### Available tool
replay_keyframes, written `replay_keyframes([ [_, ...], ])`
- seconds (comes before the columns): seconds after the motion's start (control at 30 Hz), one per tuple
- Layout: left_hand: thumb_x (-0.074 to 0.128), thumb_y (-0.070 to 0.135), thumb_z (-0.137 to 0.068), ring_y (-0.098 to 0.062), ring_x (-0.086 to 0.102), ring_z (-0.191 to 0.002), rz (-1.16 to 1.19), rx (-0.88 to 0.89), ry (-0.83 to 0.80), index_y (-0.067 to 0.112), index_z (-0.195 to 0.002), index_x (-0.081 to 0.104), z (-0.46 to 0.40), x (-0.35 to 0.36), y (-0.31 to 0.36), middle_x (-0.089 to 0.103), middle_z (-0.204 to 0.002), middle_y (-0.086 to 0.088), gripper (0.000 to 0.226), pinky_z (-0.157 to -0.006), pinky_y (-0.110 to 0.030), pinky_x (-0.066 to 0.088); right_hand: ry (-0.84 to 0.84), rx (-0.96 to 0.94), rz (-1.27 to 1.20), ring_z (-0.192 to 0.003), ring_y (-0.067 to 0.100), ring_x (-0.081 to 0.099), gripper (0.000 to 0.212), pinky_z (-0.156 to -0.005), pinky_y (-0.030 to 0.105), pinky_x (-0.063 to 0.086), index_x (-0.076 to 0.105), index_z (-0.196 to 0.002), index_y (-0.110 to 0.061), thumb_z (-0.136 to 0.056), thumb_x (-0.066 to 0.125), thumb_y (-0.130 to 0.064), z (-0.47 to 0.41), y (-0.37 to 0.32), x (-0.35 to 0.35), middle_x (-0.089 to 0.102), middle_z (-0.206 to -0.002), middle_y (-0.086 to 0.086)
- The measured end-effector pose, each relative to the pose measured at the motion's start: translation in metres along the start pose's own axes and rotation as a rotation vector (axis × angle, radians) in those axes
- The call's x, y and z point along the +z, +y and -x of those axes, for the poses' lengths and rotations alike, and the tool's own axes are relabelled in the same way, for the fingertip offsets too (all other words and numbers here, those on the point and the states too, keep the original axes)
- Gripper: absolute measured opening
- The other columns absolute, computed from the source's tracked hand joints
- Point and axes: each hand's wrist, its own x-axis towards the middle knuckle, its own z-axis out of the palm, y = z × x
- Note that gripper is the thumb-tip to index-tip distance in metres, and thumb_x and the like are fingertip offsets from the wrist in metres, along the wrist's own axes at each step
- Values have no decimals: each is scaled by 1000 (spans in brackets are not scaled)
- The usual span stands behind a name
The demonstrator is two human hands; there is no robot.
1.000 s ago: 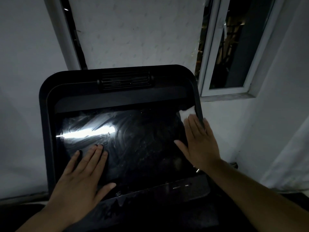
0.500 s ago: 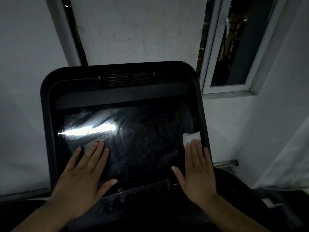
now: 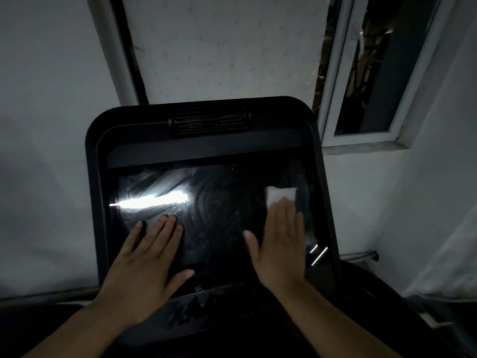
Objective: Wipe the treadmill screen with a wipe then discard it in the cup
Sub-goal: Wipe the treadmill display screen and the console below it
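Note:
The dark treadmill screen (image 3: 219,208) fills the middle of the head view, streaked with wet smears and a bright glare at its left. A white wipe (image 3: 280,195) lies flat on the screen's right side. My right hand (image 3: 280,244) presses it down with straight fingers, and the wipe sticks out beyond the fingertips. On the lower left of the screen my left hand (image 3: 148,262) rests flat with its fingers spread. No cup is in view.
The black console frame (image 3: 95,192) surrounds the screen, with a vent (image 3: 210,122) in its top edge. White walls stand behind and to the right. A window (image 3: 369,81) with a white frame sits at the upper right.
My right hand slid the wipe down the screen's right edge, then a little inward to the left. More of the wipe now shows. My left hand has stayed in place.

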Motion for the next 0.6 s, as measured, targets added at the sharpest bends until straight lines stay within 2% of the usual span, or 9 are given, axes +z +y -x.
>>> replay_keyframes([
  [0.1,26,72,-102,-25,26,-157,1,21,25,6,-157,41,1,-1,-2,34,-166,-16,88,-123,-56,22,3,-326,-54,-160,39,13,84,-128,57,19,37,-157,3,-106,36,-64,26,-43,9,26,-167,26],
  [0.17,26,71,-102,-24,25,-157,8,34,50,6,-158,39,1,-3,-3,34,-166,-16,86,-124,-54,20,-5,-460,-10,-161,33,14,83,-128,55,19,40,-157,-1,-104,39,-65,31,-37,7,30,-168,21],
  [0.23,27,69,-103,-24,25,-157,15,53,73,7,-159,37,3,-6,-3,32,-167,-15,85,-124,-53,19,28,-376,56,-159,33,20,82,-128,56,19,43,-155,0,-104,37,-65,12,-10,2,35,-166,21],
  [0.3,28,68,-104,-25,25,-157,16,69,89,7,-160,35,7,-9,-4,30,-168,-15,84,-124,-53,19,37,-178,101,-158,35,23,83,-128,57,18,40,-156,2,-106,29,-64,-19,18,-2,34,-165,24],
  [0.37,28,68,-104,-26,27,-157,18,62,101,6,-160,35,11,-12,-7,30,-169,-15,84,-123,-53,21,-3,-5,105,-160,35,15,88,-129,56,14,28,-160,3,-106,17,-66,-46,27,-10,25,-168,25],
  [0.43,28,67,-104,-29,31,-156,19,50,106,5,-159,36,16,-15,-11,31,-168,-16,83,-121,-54,24,3,59,45,-161,37,8,90,-130,55,11,21,-161,4,-106,14,-67,-59,7,-10,18,-169,27],
  [0.5,28,67,-104,-31,34,-154,11,45,105,4,-158,38,19,-16,-14,33,-167,-17,83,-120,-55,26,34,-41,-14,-160,40,8,89,-130,56,12,26,-159,6,-106,22,-65,-52,-33,-7,19,-168,29],
  [0.6,28,68,-104,-30,34,-154,5,39,108,4,-158,39,21,-18,-17,33,-167,-16,84,-121,-55,25,49,-406,-56,-160,38,11,88,-129,56,17,32,-158,4,-104,36,-65,-21,-79,2,23,-168,25],
])
